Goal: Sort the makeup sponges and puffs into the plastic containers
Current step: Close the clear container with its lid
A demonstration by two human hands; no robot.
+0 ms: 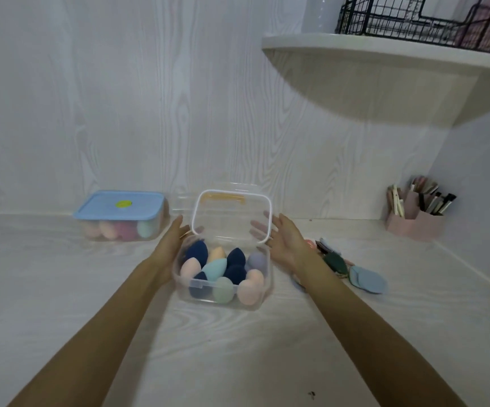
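Two plastic containers on the white wood-grain table. The clear container sits at frame centre, its hinged lid standing upright at the rear. Inside, ten egg-shaped sponges are visible: four dark blue, three peach-pink, one orange, one teal, one pale green, plus one lilac at the right rear (eleven in all, count approximate where they overlap). The blue-lidded container stands closed at left centre against the wall, holding pink and mint sponges; number cannot be told through the blurred side.

Left hand: fingers straight and spread, palm against the left edge of the lid and box. Right hand: fingers likewise extended, palm facing the lid's right edge; whether it touches cannot be told. Neither hand pinches anything.

Loose puffs lie right of the clear container, one blue-grey and one dark green discernible, others hidden behind the right wrist.

One pink brush holder at right, near the corner. One shelf upper right carrying one black wire basket.

Open table lies in the foreground and to the lower left
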